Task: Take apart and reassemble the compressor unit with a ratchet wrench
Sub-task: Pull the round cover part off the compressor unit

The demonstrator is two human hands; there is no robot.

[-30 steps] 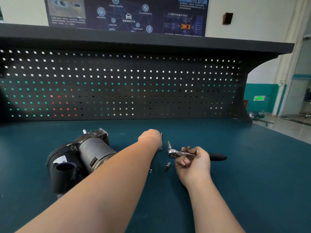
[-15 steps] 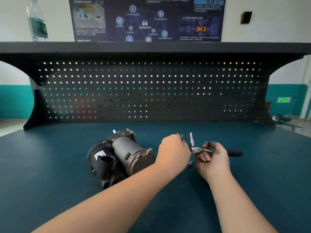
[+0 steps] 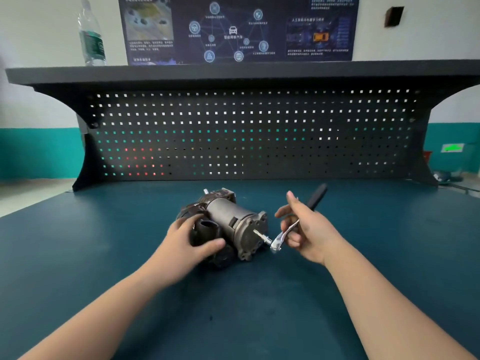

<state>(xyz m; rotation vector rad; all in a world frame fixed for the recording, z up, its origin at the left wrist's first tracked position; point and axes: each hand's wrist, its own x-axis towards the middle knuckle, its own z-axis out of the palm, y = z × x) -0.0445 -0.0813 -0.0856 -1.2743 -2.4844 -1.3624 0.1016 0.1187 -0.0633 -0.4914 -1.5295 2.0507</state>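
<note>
The compressor unit (image 3: 231, 219), a grey metal cylinder with black housing, lies on its side on the blue-green bench top (image 3: 104, 255). My left hand (image 3: 187, 237) rests on its black near-left end, fingers wrapped over the housing. My right hand (image 3: 304, 229) holds the ratchet wrench (image 3: 285, 232) by its chrome shank, black grip pointing away up right. The wrench head with its socket extension (image 3: 262, 236) points at the flange on the compressor's right end and touches it or nearly so.
A black pegboard back panel (image 3: 246, 136) rises behind the bench, with a shelf on top carrying a plastic water bottle (image 3: 91, 35). A dark poster hangs on the wall above. The loose bolts seen earlier are hidden now.
My left hand moved from the loose bolts to the compressor's housing. My right hand lifted the wrench off the bench and swung its head to the compressor's right end. The view shifted left.
</note>
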